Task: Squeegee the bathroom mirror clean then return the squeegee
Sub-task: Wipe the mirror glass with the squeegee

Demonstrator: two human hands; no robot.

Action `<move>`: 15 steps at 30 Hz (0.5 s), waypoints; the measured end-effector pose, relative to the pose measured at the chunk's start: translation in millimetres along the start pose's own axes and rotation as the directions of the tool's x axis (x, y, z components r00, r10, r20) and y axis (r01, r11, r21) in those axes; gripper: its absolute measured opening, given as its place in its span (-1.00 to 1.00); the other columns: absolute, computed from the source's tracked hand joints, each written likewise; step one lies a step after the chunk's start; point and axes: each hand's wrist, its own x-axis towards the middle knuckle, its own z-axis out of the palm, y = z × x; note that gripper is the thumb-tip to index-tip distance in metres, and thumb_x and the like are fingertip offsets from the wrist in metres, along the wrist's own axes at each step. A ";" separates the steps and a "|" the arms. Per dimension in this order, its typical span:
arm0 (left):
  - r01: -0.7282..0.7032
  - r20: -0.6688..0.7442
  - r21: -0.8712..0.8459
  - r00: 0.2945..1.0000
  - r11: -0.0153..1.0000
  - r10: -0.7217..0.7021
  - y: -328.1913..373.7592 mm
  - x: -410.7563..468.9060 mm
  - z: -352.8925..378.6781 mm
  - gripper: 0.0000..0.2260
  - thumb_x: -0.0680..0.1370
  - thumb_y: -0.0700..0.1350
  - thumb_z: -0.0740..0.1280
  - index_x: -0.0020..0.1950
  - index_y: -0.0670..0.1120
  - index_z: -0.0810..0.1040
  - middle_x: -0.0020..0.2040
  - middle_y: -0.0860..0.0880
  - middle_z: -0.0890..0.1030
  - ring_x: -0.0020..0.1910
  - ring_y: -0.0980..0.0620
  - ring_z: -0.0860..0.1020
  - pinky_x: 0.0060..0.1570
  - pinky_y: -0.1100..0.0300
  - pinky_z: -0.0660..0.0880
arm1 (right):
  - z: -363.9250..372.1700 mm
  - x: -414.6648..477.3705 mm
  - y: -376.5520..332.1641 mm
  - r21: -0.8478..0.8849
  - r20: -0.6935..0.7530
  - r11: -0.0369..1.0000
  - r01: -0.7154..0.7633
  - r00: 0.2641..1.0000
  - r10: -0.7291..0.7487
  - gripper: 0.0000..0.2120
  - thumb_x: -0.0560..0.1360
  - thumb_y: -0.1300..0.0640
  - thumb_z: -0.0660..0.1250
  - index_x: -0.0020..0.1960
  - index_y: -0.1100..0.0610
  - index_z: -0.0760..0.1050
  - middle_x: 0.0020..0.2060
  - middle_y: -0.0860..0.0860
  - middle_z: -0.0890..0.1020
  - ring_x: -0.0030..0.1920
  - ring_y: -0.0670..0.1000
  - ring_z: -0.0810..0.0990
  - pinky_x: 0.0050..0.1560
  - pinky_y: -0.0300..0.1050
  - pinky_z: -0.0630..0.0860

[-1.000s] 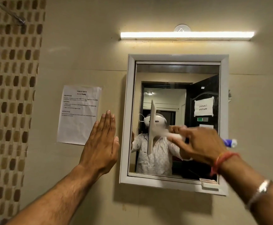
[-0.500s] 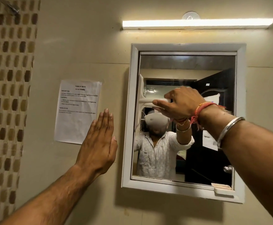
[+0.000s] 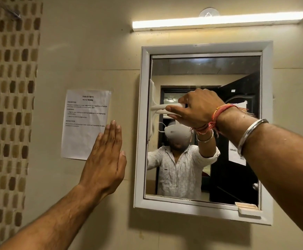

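Note:
A white-framed mirror (image 3: 266,123) hangs on the beige wall. My right hand (image 3: 197,110) grips the handle of a white squeegee (image 3: 152,109). The blade stands upright, pressed against the glass along the mirror's left edge at upper-middle height. My left hand (image 3: 105,159) lies flat on the wall left of the mirror, fingers together and pointing up, holding nothing. The glass reflects a person in a white shirt and the raised arm.
A printed paper sheet (image 3: 82,127) is taped to the wall beside my left hand. A tube light (image 3: 217,20) glows above the mirror. Brown mosaic tiles (image 3: 8,105) run down the far left. A small latch tab (image 3: 246,209) sits at the frame's lower right corner.
My right hand carried the squeegee from the mirror's middle up and left to the left edge, then slightly lower. My left hand stayed flat on the wall.

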 end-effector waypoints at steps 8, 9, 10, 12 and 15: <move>0.016 0.013 0.012 1.000 1.000 -0.016 4.3 -6.4 1.6 -0.41 0.60 0.01 -0.08 0.58 -0.14 -0.18 0.59 -0.08 -0.18 0.56 0.05 -0.18 0.49 0.12 -0.20 | -0.1 -9.6 4.9 0.084 0.043 0.995 0.047 0.998 -0.051 -0.53 0.44 -0.42 0.04 -0.39 -0.06 0.28 -0.51 -0.09 0.38 -0.47 -0.08 0.33 -0.39 -0.21 0.28; 0.010 0.011 0.005 1.000 1.000 -0.010 8.7 -4.6 3.1 -0.41 0.60 0.00 -0.08 0.58 -0.14 -0.17 0.59 -0.08 -0.18 0.56 0.05 -0.18 0.49 0.13 -0.20 | -0.5 -11.8 7.7 0.102 0.028 0.993 0.052 0.998 -0.056 -0.51 0.43 -0.43 0.03 -0.40 -0.06 0.29 -0.51 -0.08 0.38 -0.48 -0.08 0.33 -0.38 -0.19 0.28; 0.004 0.009 -0.003 1.000 1.000 -0.004 12.9 -3.1 4.7 -0.41 0.60 0.00 -0.07 0.58 -0.14 -0.16 0.59 -0.08 -0.17 0.56 0.05 -0.18 0.49 0.14 -0.21 | -0.9 -13.7 11.0 0.122 0.014 0.991 0.050 0.999 -0.052 -0.50 0.42 -0.44 0.04 -0.41 -0.05 0.30 -0.52 -0.07 0.38 -0.48 -0.07 0.33 -0.37 -0.18 0.29; -0.006 0.013 -0.017 1.000 1.000 0.006 21.0 -0.6 9.3 -0.41 0.60 0.00 -0.07 0.58 -0.14 -0.17 0.59 -0.09 -0.18 0.56 0.05 -0.18 0.49 0.14 -0.22 | -2.5 -19.0 20.1 0.130 0.013 0.991 0.032 0.999 -0.034 -0.46 0.41 -0.48 0.06 -0.41 -0.04 0.33 -0.52 -0.06 0.39 -0.47 -0.06 0.34 -0.36 -0.18 0.32; -0.020 0.017 -0.036 1.000 0.999 0.020 28.4 2.1 14.7 -0.40 0.60 0.02 -0.07 0.59 -0.13 -0.18 0.60 -0.08 -0.19 0.56 0.03 -0.17 0.49 0.16 -0.22 | -3.5 -24.9 29.7 0.105 0.024 0.994 0.013 1.000 -0.016 -0.46 0.36 -0.48 0.01 -0.42 -0.03 0.33 -0.52 -0.05 0.39 -0.47 -0.05 0.35 -0.35 -0.17 0.34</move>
